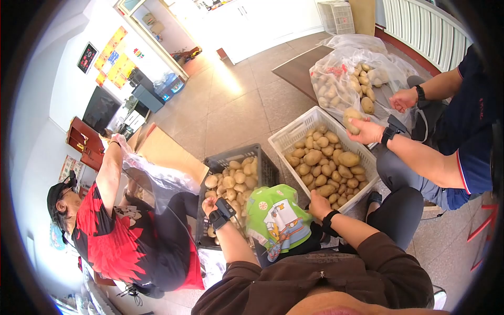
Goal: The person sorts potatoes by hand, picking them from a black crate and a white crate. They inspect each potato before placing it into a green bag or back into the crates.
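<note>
My left hand (209,205) is closed at the left rim of a dark grey plastic crate (269,165) filled with potatoes (239,177); its fingertips are partly hidden. My right hand (318,205) is closed on the near rim of a white plastic crate (280,145), which holds many smaller potatoes (328,163). Between my arms, a green cloth with cartoon prints (279,218) lies over my lap, beside the dark crate.
At right, a co-worker's hand (367,131) holds a large potato (353,121) above the white crate. Behind it lies a clear plastic bag of potatoes (336,79). At left, another person (126,231) handles a clear plastic bag (163,181) by a cardboard box (170,157).
</note>
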`<action>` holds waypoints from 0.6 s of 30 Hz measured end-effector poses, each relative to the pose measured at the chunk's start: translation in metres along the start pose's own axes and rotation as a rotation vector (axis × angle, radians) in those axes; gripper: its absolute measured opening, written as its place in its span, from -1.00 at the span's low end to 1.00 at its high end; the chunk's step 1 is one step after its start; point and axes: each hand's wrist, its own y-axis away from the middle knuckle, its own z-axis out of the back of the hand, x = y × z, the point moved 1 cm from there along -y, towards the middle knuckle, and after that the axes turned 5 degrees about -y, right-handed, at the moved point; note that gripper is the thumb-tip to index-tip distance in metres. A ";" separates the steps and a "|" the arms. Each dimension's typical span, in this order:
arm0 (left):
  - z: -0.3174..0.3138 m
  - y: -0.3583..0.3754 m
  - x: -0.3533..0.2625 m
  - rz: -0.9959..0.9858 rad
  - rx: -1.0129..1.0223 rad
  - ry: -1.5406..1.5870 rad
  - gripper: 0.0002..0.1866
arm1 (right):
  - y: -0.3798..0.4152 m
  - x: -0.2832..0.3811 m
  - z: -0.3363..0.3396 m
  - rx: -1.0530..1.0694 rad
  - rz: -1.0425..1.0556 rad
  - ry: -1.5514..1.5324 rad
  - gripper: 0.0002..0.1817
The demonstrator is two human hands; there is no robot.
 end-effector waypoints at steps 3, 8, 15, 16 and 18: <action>-0.003 -0.014 0.004 0.115 0.051 0.072 -0.74 | -0.003 -0.002 -0.003 0.007 -0.018 0.008 -0.75; -0.048 -0.007 0.048 0.482 0.290 0.174 -0.69 | -0.002 0.000 0.002 0.063 -0.033 0.009 -0.71; -0.105 0.091 0.178 0.795 0.476 -0.311 -0.73 | -0.024 -0.011 0.007 0.302 0.017 -0.036 -0.45; -0.100 0.091 0.198 0.847 0.465 -0.390 -0.74 | -0.031 -0.010 0.009 0.346 -0.009 -0.057 -0.44; -0.087 0.102 0.224 0.883 0.359 -0.550 -0.77 | -0.043 -0.018 0.007 0.415 -0.070 -0.131 -0.43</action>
